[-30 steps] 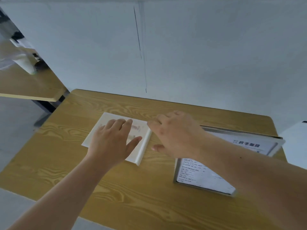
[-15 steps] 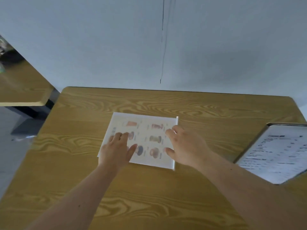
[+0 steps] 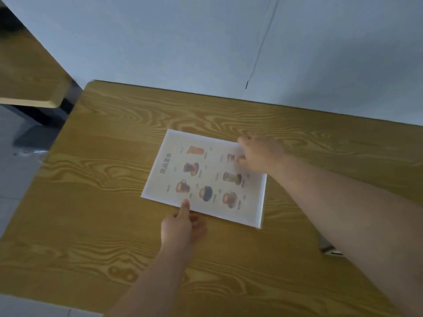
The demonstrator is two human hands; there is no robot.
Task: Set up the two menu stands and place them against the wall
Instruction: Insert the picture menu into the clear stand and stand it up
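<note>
A clear menu stand with drink pictures (image 3: 206, 177) lies flat on the wooden table (image 3: 103, 179), a short way from the white wall (image 3: 183, 42). My left hand (image 3: 183, 225) is at the stand's near edge, thumb on top and fingers curled below. At the far right corner my right hand (image 3: 258, 154) grips the stand, thumb on the printed face; it is blurred. Of the second menu stand (image 3: 329, 249), only a small corner shows under my right forearm.
Another wooden table (image 3: 27, 76) stands at the left, separated by a gap with dark legs and grey floor (image 3: 13, 179). The wall runs along the table's far edge. The table's near edge is at the bottom left.
My hands moved from lying on top of the drinks menu stand to its edges, left to the near edge, right to the far corner. The second stand has almost left the view.
</note>
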